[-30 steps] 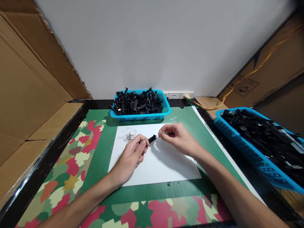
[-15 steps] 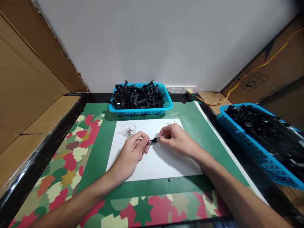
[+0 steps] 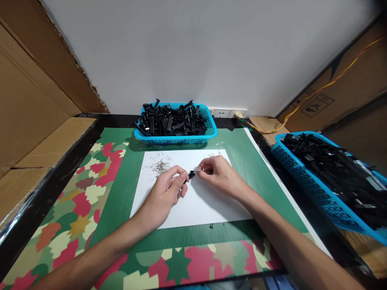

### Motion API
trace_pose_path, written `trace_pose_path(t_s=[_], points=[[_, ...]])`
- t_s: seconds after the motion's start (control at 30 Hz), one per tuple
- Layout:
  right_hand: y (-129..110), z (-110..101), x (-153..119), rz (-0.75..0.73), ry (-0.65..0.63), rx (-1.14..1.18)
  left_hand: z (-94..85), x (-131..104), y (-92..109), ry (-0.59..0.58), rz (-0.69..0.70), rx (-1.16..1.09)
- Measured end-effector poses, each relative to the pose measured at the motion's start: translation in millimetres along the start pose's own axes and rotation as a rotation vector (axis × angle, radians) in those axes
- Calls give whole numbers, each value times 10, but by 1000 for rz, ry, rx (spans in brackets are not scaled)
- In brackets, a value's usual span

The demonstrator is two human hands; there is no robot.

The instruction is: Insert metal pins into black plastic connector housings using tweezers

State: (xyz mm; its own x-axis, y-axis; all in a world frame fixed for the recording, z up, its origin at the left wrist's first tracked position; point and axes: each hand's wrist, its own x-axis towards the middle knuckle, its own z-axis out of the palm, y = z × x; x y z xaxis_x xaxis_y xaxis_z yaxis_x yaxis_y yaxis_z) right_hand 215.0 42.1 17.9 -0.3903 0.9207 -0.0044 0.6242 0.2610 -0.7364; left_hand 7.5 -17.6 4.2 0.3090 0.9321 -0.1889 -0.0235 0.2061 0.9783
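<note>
A small black part (image 3: 191,174) sits in the left hand (image 3: 167,191), its exposed end projecting toward the right fingers. The left fingers are closed around it, hiding most of its body. The right hand (image 3: 222,177) pinches a thin metal piece (image 3: 198,170) between narrowed fingers, its tip directed at that end; whether the two touch, I cannot tell from here.

Just beyond the left fingers, a loose heap of fine metal pieces (image 3: 161,166) lies on a white sheet (image 3: 181,215). A smaller cluster (image 3: 211,154) lies just beyond the right fingers. Nearer the person than both hands, dark scraps (image 3: 211,226) lie on the green mat (image 3: 119,189).

Farther out, past both hands, a blue basket (image 3: 173,140) full of black parts stands on the worktop (image 3: 121,120); a second, larger basket (image 3: 325,199) stands well to the right.

Risks, in my judgement: a slackened pinch could drop the metal piece; a poor angle could skid it off the part or prick the left fingers; a careless left wrist could scatter the heap.
</note>
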Motion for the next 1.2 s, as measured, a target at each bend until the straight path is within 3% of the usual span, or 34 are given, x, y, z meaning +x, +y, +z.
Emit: trace_pose_path(t_s=[0.73, 1.2], points=[[45, 165, -57, -108, 80, -223, -39, 10, 25, -55, -67, -80], [3, 296, -98, -48, 171, -194, -55, 9, 20, -59, -63, -61]])
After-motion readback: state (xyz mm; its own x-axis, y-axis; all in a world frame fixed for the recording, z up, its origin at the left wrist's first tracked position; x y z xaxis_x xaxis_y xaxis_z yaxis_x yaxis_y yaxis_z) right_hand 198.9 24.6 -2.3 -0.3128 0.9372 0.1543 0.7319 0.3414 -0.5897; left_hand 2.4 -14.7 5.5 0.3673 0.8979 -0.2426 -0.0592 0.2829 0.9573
